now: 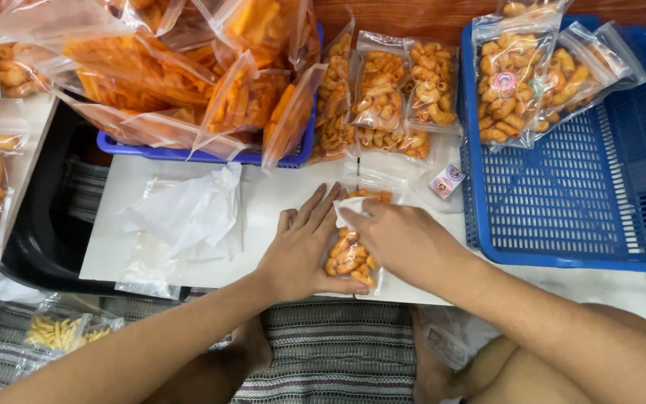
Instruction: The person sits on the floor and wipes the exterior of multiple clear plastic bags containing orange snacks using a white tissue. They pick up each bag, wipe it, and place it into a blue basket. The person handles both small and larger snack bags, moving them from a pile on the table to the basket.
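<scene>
A small clear bag of orange curled snacks [349,254] lies on the white board [271,198] in front of me. My left hand [304,247] rests flat on the board, fingers spread, pressing the bag's left side with the thumb under its lower edge. My right hand [398,236] lies over the bag's upper right and pinches a white sticker or paper piece [349,209] against the bag's top.
A blue basket [585,194] at right holds filled snack bags [514,82]. A second blue basket [211,155] at the back holds bags of orange sticks. More filled bags [390,97] lie between. White tissue [188,213] and stickers [446,181] lie on the board.
</scene>
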